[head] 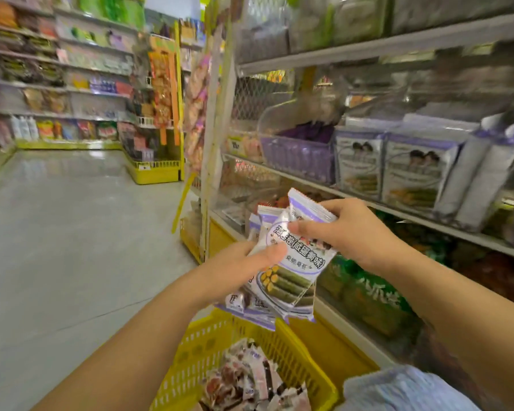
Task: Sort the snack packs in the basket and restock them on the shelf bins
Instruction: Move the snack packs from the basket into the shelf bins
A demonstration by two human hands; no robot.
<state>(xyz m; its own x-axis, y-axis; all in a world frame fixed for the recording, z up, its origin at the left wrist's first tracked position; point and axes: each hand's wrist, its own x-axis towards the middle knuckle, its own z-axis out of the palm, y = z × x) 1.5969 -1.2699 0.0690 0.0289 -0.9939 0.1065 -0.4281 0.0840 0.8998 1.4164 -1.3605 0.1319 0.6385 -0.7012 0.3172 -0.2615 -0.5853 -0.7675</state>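
Pale blue garment lies nearest the lens, below and right of the grip; it plays no part in the work.

Shelf unit rises above and right of the grip, within reach. On it, up and right of the grip, larger bags in the same purple-and-white livery stand upright. The clear-fronted bin directly above the grip holds purple packs and is the probable destination.

Yellow basket sits directly below the grip, so a dropped pack would fall back in. Loose packs of another kind lie inside, unsorted.

Purple-and-white snack packs are held as a fanned stack, faces to the camera, evidently for checking.

Left hand clamps the stack, thumb across the front, fingers behind. Right hand pinches the front pack's top edge, apparently to square it or peel it off.
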